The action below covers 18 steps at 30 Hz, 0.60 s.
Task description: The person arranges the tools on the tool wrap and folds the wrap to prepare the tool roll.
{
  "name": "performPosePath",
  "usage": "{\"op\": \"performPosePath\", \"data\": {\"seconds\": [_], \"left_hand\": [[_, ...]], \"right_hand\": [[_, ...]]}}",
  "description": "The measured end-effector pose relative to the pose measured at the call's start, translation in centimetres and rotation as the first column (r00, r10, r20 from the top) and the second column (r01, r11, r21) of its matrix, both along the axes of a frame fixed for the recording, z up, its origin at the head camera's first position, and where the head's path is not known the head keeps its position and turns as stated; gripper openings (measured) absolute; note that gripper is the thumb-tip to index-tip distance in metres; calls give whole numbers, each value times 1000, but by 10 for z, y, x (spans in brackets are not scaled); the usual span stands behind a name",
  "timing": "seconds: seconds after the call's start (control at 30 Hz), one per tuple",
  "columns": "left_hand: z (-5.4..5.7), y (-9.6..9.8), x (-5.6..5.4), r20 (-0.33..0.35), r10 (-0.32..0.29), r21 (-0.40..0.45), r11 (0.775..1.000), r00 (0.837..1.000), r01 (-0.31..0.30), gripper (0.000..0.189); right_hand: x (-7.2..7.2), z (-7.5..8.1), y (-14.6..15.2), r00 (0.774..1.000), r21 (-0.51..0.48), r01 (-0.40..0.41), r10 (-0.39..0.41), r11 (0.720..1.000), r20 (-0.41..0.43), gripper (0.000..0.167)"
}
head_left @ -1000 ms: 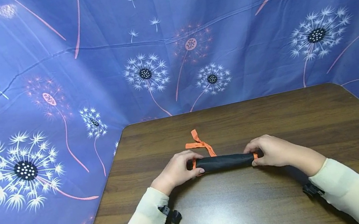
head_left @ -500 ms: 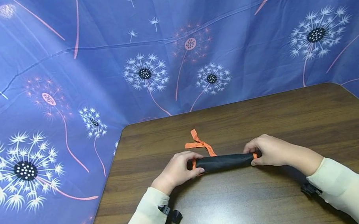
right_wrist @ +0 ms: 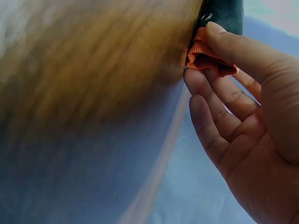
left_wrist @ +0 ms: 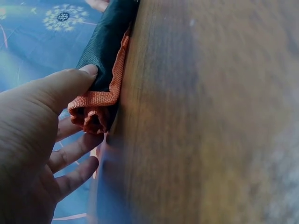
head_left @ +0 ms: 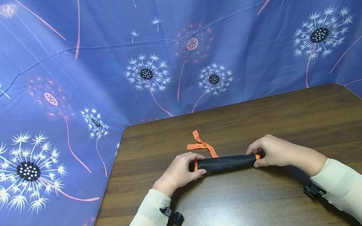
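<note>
A rolled-up black fabric roll with orange edging lies crosswise on the wooden table. From its far side, orange ribbon ties stretch loosely over the tabletop. My left hand grips the roll's left end, thumb on the near side and fingers behind it. At the right end my right hand pinches the roll in the same way. In the left wrist view, orange trim shows the coiled layers at that end. A small metal ring sits close to the thumb in the right wrist view.
The brown wooden table has rounded far corners. Behind it and to the left hangs a blue dandelion-print cloth. Small black devices are strapped at both wrists, including one at the left cuff.
</note>
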State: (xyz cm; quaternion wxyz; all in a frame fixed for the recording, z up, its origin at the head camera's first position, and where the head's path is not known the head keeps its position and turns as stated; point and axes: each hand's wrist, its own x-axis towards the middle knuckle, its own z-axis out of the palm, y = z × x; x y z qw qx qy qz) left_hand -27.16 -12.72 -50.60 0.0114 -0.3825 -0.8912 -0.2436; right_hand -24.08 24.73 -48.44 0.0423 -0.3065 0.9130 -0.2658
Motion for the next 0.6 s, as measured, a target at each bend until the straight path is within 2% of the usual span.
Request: {"op": "performPosePath", "data": {"seconds": [0.23,0.4,0.53,0.6], "left_hand": [[0,-1,3,-4,-26,13,1000,1000,26,39],[2,-2,3,5,-41,17,999,999,41,46],[5,-6,2,30,-40,10,999,999,39,55],[8,-8,2,41,-26,5,1000,999,26,59]], "right_hand": [[2,0,2,1000,-23,-1,2,1000,28,36],[4,2,5,999,-25,-2,3,1000,36,41],[6,3,9,1000,-34,-15,16,999,23,40],[7,5,11,1000,-47,-19,18,999,-8,41]]}}
